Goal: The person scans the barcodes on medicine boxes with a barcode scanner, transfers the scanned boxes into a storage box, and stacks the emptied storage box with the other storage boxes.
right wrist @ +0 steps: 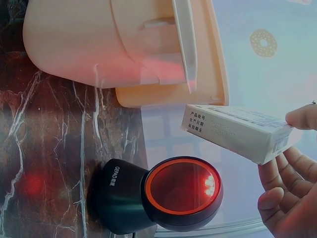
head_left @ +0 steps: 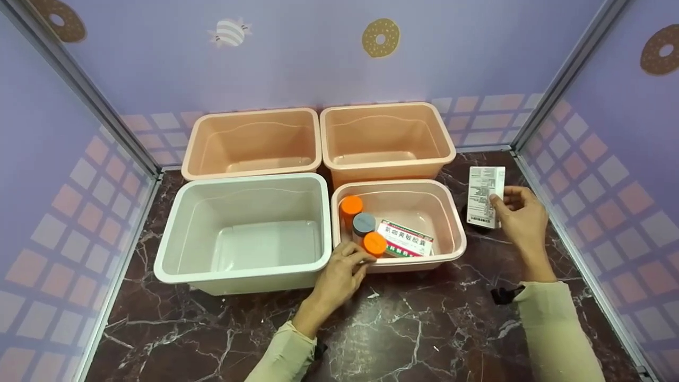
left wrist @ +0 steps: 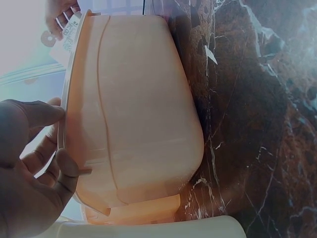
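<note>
My right hand [head_left: 522,217] pinches a white medicine box [head_left: 484,196] between thumb and fingers, right of the bins. In the right wrist view the box [right wrist: 237,131] is up beside a black barcode scanner [right wrist: 158,193] with a red-lit round window. With thumb and fingers my left hand [head_left: 342,276] grips the front rim of the light pink bin [head_left: 456,233], near its left corner. Inside that bin are two orange-capped bottles [head_left: 375,244], a grey-capped bottle [head_left: 364,224] and a white, red and green medicine box [head_left: 406,239].
A pale grey-green bin [head_left: 244,278] stands left of the pink one. Behind them are two orange bins [head_left: 252,143] side by side. Patterned lilac panels [head_left: 318,63] enclose the dark marble-look tabletop [head_left: 382,334] at the back and sides.
</note>
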A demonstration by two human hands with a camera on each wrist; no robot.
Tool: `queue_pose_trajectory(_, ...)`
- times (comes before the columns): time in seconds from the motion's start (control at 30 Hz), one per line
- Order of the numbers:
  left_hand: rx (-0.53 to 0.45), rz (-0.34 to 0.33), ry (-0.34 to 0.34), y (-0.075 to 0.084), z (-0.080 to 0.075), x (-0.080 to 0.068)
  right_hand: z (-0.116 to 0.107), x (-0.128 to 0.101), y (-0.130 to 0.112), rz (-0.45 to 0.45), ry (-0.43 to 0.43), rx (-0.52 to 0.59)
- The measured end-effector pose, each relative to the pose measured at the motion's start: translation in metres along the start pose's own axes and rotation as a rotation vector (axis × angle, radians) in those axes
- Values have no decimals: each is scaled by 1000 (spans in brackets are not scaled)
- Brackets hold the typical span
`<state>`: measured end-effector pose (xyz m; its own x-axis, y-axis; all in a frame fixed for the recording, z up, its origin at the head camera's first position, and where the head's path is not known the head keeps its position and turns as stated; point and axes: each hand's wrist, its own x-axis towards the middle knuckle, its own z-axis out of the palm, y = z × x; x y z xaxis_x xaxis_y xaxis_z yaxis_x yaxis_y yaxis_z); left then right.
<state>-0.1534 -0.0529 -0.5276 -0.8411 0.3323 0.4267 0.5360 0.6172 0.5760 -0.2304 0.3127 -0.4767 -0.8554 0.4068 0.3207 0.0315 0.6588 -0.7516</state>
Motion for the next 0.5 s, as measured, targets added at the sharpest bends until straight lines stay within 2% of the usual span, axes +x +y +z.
queue_pose_trajectory(0.3,-4,-14,-26,0,-1,-1,2,2,-5,12,-7,-2)
queue_pose_trajectory(0.5,-13,5,-11,-1,-1,1,5,7,-14,-18,20,11)
